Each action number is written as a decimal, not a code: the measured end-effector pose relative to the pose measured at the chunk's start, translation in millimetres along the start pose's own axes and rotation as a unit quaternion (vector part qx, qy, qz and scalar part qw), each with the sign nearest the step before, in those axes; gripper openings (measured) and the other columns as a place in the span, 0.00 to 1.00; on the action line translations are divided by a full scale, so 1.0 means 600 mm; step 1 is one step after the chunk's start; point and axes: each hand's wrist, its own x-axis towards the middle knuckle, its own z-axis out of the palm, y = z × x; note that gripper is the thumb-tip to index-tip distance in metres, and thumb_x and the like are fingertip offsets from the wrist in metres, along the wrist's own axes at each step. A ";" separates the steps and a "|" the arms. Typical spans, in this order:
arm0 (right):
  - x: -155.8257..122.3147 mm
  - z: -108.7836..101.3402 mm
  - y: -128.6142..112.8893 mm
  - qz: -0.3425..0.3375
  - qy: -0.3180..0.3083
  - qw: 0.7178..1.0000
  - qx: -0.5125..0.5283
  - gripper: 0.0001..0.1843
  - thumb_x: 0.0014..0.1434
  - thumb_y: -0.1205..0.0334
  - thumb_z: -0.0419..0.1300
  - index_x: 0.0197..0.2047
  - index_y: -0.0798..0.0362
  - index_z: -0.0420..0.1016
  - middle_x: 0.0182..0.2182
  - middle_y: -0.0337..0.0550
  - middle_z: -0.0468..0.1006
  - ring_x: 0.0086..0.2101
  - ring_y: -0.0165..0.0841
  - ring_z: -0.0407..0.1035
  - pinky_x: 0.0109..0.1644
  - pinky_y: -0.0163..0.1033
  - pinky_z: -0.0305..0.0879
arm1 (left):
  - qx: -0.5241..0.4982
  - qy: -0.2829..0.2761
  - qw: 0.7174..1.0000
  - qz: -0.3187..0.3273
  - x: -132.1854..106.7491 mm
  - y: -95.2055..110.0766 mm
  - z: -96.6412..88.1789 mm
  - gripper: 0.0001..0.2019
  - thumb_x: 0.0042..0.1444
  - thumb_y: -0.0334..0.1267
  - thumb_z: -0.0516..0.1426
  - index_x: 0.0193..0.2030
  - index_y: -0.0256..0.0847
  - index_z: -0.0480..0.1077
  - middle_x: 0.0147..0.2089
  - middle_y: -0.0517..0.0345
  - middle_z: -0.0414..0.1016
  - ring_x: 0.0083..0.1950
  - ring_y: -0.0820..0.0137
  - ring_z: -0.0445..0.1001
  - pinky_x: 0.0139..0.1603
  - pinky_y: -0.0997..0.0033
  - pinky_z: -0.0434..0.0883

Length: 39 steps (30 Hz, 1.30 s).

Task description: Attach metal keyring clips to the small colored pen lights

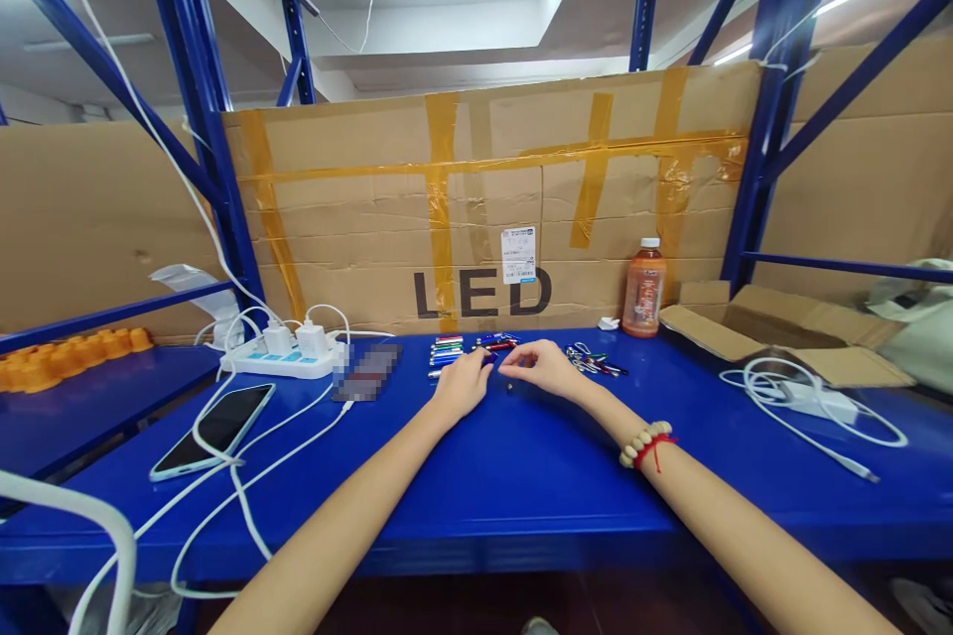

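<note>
My left hand [463, 385] is closed at the middle of the blue tabletop, its fingertips at a small dark blue piece [489, 358] too small to name. Facing it, my right hand [549, 367] has thumb and fingers drawn together in a pinch; anything between them is too small to make out. Slim coloured tubes [447, 349] lie in a row just beyond my left hand. More small red and blue pieces [497, 341] lie between and behind the hands. Right of my right hand is a loose pile of small coloured pieces with metal rings [594, 359]. A tiny dark bit [510, 387] lies between my wrists.
A white power strip [287, 357], a phone [215, 429], a blurred flat device [370, 372] and white cables are on the left. An orange drink bottle [644, 288], an open cardboard box [774, 322] and a coiled cable [811, 402] stand right. A cardboard sheet [357, 218] walls the back.
</note>
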 end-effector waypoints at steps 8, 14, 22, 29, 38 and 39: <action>-0.005 -0.007 0.005 0.009 -0.106 0.992 -0.073 0.11 0.46 0.59 0.62 0.33 0.55 0.77 0.29 0.40 0.76 0.26 0.24 0.65 0.29 0.26 0.57 | 0.001 0.010 1.000 0.022 -0.002 0.009 -0.008 0.10 0.58 0.38 0.45 0.45 0.41 0.58 0.45 0.54 0.70 0.46 0.66 0.69 0.40 0.70 0.66; -0.006 -0.008 0.008 0.047 -0.077 0.993 -0.077 0.12 0.43 0.54 0.63 0.27 0.56 0.77 0.24 0.40 0.74 0.24 0.24 0.66 0.27 0.26 0.56 | 0.021 0.006 0.999 0.039 0.002 0.008 -0.006 0.09 0.59 0.40 0.44 0.45 0.41 0.56 0.43 0.55 0.70 0.44 0.66 0.70 0.36 0.71 0.66; 0.001 -0.018 0.010 0.040 0.131 0.991 -0.011 0.08 0.50 0.61 0.58 0.32 0.54 0.76 0.29 0.41 0.76 0.30 0.27 0.69 0.36 0.30 0.62 | 0.049 0.006 0.998 0.041 -0.002 0.012 -0.014 0.12 0.59 0.41 0.42 0.47 0.41 0.57 0.41 0.53 0.71 0.43 0.64 0.70 0.36 0.69 0.66; -0.003 -0.010 -0.020 0.032 0.123 0.989 0.073 0.12 0.48 0.59 0.59 0.32 0.58 0.76 0.30 0.43 0.76 0.30 0.28 0.68 0.36 0.31 0.63 | 0.061 0.014 0.997 0.051 -0.002 0.012 -0.013 0.14 0.60 0.41 0.40 0.48 0.40 0.58 0.39 0.52 0.71 0.41 0.64 0.71 0.36 0.69 0.66; -0.001 0.001 -0.013 0.017 0.101 0.986 0.131 0.16 0.45 0.54 0.60 0.32 0.59 0.76 0.30 0.45 0.75 0.27 0.26 0.66 0.28 0.29 0.63 | 0.058 0.019 0.996 0.068 -0.003 0.010 -0.010 0.16 0.60 0.40 0.40 0.51 0.39 0.58 0.41 0.50 0.71 0.43 0.63 0.70 0.38 0.69 0.66; -0.001 0.002 -0.012 0.024 0.096 0.985 0.144 0.17 0.44 0.53 0.61 0.32 0.60 0.76 0.31 0.46 0.75 0.25 0.25 0.66 0.24 0.28 0.62 | 0.053 0.019 0.996 0.073 -0.003 0.009 -0.009 0.16 0.60 0.40 0.40 0.51 0.39 0.58 0.42 0.49 0.70 0.44 0.63 0.70 0.39 0.69 0.66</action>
